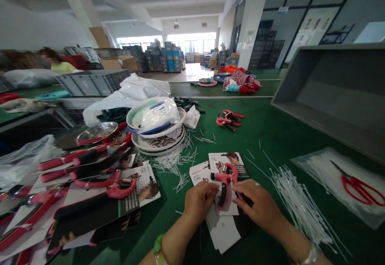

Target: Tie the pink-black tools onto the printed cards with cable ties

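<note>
A pink and black hand grip (224,180) with a metal spring lies on a printed card (215,161), over a stack of cards on the green table. My left hand (200,201) is at its left side, thumb and fingertips pressed together; what they hold is too small to make out. My right hand (255,200) has its fingers closed around the grip's right handle. White cable ties (300,204) are spread to the right of my right hand. Left of my left hand, carded pink grips (120,188) lie in a pile.
Stacked round trays (158,140) hold metal springs, with loose ties beside them. Two or more pink grips (230,119) lie farther back. Red scissors (361,188) rest on a plastic bag at right, below a grey crate (331,92). A person (57,62) is at the far left.
</note>
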`<state>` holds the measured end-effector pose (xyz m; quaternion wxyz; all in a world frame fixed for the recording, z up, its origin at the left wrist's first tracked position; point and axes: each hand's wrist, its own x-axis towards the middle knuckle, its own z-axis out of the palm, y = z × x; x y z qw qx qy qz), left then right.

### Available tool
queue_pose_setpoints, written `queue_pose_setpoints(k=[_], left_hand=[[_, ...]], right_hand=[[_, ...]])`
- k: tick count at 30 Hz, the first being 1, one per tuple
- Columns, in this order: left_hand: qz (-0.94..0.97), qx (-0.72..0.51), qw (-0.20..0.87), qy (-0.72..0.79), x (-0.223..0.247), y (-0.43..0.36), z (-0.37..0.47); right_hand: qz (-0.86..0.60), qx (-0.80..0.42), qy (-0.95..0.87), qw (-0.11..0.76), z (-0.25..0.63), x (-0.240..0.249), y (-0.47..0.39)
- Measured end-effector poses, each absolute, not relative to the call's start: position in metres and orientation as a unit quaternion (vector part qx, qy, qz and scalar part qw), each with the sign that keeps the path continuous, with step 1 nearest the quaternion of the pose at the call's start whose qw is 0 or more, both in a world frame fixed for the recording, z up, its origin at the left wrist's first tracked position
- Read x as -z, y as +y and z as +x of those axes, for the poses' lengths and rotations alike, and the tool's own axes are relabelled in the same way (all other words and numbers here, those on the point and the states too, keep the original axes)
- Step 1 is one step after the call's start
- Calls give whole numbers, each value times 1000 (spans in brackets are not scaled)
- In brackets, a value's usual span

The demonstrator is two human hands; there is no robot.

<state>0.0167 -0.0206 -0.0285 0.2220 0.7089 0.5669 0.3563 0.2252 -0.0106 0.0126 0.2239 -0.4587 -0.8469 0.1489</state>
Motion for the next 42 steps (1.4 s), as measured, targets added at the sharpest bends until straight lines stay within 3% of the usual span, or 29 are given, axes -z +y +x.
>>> queue_pose_setpoints(k=[5,9,12,17,21,42], left_hand=[[712,-377,238,542,30,-21,18],[722,-383,239,525,30,-21,22],[747,-384,237,488,30,-22,24],[777,-370,211,464,26,-23,26],[777,-371,196,470,25,-24,24],[771,-388,186,470,28,-25,26]], right_hand=[[-460,-32,-887,33,218,-35,-15],[-436,13,-900,-23,212,-36,-16],[-442,-40,-896,20,214,-32,-15],[-477,-189,-836,193,212,-18,-18],[-507,-208,-793,265,206,-4,-23],[-480,-146,-825,259,210,0,-21]])
